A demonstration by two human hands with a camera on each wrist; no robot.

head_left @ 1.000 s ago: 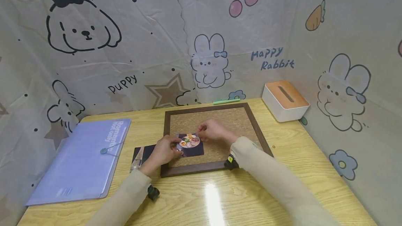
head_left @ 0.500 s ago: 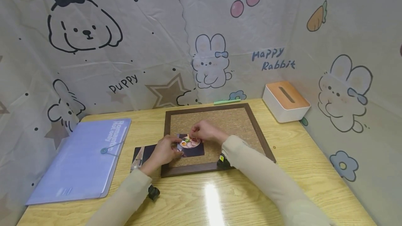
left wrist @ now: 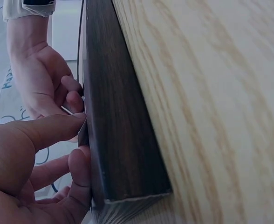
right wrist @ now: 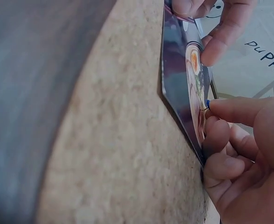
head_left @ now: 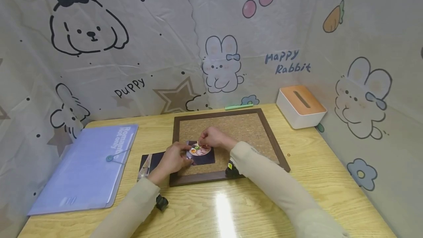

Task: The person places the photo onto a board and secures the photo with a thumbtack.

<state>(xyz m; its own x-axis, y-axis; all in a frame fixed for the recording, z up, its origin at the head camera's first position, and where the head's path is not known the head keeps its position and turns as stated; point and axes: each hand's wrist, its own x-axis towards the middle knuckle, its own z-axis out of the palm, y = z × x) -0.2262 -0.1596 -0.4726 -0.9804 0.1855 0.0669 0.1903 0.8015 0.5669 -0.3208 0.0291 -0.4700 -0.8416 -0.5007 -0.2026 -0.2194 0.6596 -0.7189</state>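
Cork fills the dark wood-framed board (head_left: 244, 127), and the photo (head_left: 206, 159) of a food bowl lies on its lower left part. The left hand (head_left: 173, 158) presses the photo's left side, thumb and forefinger spread apart. The right hand (head_left: 211, 137) pinches a small blue pin (right wrist: 208, 104) — fingertips together — over the printed bowl. A second photo (head_left: 145, 165) lies left of the board.

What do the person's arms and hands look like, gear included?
Long plain cream sleeves: left sleeve, right sleeve. Bare left hand and right hand, no gloves visible. Black left wrist camera and right wrist camera, the latter with a yellow mark. No cables visible.
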